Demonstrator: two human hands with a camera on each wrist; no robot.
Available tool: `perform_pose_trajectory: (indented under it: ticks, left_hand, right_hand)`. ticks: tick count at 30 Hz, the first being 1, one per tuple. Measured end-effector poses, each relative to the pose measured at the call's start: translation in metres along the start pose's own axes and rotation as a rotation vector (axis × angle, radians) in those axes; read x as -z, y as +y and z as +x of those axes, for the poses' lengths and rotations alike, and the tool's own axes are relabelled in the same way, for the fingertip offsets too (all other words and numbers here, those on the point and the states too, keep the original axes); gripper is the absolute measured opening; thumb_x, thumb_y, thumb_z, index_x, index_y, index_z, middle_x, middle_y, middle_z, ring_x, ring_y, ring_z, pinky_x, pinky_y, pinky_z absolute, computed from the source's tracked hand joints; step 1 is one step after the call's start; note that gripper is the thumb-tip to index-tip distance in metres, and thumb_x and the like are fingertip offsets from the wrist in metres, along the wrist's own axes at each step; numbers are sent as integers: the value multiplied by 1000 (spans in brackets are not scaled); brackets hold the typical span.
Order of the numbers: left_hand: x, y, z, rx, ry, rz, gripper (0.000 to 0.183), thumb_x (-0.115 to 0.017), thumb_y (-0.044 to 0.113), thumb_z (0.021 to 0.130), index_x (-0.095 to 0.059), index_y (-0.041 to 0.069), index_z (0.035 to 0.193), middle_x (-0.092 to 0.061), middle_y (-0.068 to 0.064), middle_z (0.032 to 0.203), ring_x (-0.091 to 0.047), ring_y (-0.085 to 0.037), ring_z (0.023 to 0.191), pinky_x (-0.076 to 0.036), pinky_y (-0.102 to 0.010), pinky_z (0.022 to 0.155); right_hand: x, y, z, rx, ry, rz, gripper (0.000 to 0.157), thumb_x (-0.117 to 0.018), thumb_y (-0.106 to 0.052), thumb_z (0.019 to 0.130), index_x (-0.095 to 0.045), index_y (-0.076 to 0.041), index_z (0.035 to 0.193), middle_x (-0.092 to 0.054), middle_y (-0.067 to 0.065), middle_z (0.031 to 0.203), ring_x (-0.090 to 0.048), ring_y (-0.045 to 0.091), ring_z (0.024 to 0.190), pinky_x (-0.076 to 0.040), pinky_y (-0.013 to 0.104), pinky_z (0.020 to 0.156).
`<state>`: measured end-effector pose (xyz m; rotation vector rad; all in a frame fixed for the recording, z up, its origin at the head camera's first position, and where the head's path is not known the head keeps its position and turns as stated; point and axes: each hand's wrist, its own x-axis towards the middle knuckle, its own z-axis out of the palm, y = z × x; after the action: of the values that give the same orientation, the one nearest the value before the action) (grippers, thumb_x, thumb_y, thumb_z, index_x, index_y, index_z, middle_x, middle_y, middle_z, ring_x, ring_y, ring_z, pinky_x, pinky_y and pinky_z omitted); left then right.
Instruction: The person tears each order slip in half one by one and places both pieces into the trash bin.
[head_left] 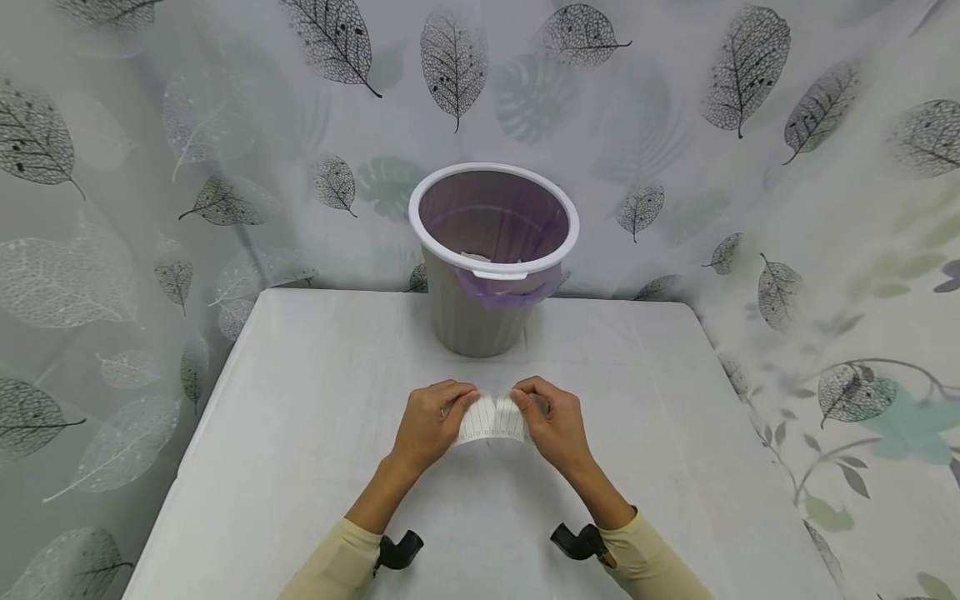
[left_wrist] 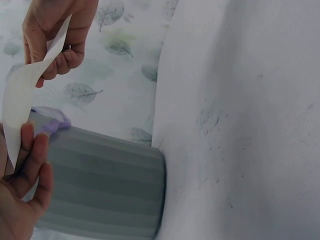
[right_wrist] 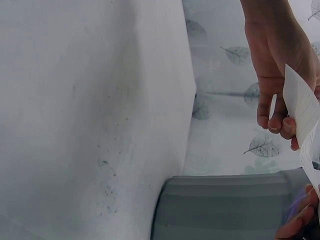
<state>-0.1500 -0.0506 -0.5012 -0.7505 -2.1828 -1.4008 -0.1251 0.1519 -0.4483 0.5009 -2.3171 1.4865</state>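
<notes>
A small white strip of lined paper (head_left: pixel 474 423) is held between both hands, above the table in front of the bin. My left hand (head_left: pixel 429 423) pinches its left end between thumb and fingers. At the other end, my right hand (head_left: pixel 558 423) pinches it the same way. A narrow V-shaped gap shows in the paper's far edge, midway between the hands, while the near edge runs across in one curve. Seen from the left wrist, the paper (left_wrist: pixel 19 92) bends and twists from one hand to the other.
Beyond the hands stands a grey bin (head_left: pixel 480 321) with a white rim and a purple liner (head_left: pixel 510 290); some white pieces (head_left: pixel 474 257) lie inside. A white cloth covers the table (head_left: pixel 315 400). Leaf-patterned curtains (head_left: pixel 247 125) hang behind and at both sides.
</notes>
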Motion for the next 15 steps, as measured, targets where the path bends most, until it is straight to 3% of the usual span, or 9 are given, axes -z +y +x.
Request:
perform_pose_trajectory:
  ticks: [15]
  left_hand:
    - [1,-1,0,4,3,-4,5,-75,4,96,-79,1,96,-75,-4,88,-67,-10,72,-55,-26,61]
  right_hand:
    - [3,1,1,0,12,-17,8,-72,10,92,-71,4,87,-72,15,83,-62,21,69,-49,30,64]
